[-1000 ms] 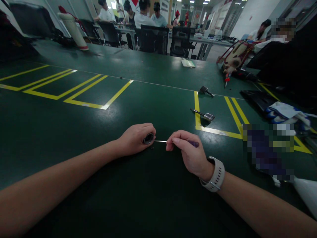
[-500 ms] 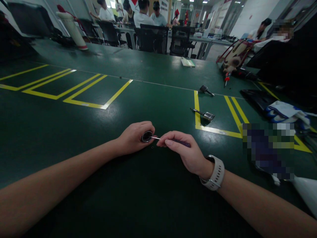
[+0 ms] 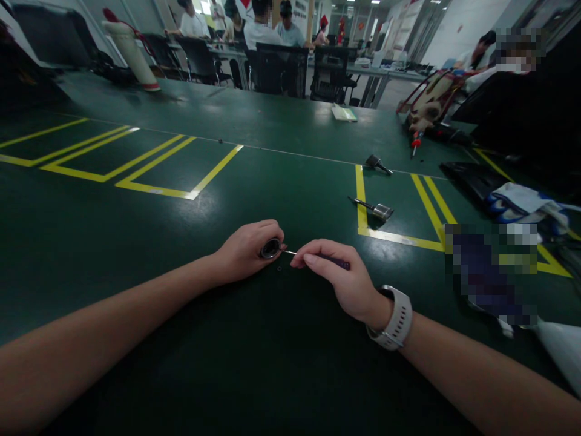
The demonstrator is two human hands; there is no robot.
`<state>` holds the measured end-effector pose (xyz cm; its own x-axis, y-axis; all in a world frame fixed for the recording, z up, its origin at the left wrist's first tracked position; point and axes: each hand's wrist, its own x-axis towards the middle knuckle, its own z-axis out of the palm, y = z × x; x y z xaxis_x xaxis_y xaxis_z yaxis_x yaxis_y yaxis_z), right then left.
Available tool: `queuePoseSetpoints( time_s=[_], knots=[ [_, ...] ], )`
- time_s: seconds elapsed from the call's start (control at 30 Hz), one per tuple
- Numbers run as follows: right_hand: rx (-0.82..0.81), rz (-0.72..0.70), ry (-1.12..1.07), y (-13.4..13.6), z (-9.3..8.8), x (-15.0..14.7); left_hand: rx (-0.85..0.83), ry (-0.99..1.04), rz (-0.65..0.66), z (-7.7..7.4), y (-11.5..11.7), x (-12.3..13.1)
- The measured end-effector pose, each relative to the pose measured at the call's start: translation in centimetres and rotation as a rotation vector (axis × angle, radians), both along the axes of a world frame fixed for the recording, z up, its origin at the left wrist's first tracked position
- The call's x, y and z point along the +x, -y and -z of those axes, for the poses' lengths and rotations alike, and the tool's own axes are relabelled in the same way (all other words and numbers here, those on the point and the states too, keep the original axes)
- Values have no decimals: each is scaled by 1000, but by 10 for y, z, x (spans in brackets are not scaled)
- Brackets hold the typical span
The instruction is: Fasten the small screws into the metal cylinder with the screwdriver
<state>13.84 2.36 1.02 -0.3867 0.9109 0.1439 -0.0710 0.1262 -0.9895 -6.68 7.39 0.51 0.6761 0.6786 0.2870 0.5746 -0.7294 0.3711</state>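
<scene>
My left hand (image 3: 255, 245) is closed round a dark cylindrical part (image 3: 271, 248) with a shiny metal rim, its round opening turned towards me. In my right hand (image 3: 338, 269) is a thin tool (image 3: 334, 261) with a dark purple handle and a slim metal shaft. The shaft points left, and its tip is at the edge of the cylindrical part; whether it touches the rim cannot be made out. A tiny dark ring (image 3: 279, 269) lies on the green table (image 3: 254, 357) just below the hands. Both hands are low over the table.
Two metal parts with thin shafts (image 3: 382, 212) (image 3: 374, 162) lie beyond my right hand. Yellow tape (image 3: 399, 240) marks the table. At the right are a blue-and-white cloth (image 3: 526, 206) and a red-tipped screwdriver (image 3: 416, 144). People sit at tables in the background.
The tool has shifted slightly right, and its tip has moved from inside the opening to the edge of the cylindrical part. The cylindrical part has tilted slightly. Both hands keep their hold.
</scene>
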Motion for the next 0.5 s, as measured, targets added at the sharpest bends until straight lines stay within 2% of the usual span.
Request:
queuePoseSetpoints(
  time_s=[0.2, 0.5],
  knots=[
    [-184, -72, -179, -3, 6, -1, 16, 87, -8, 1, -2, -2],
    [-313, -72, -291, -5, 2, 0, -7, 169, -40, -2, -1, -1]
  ],
)
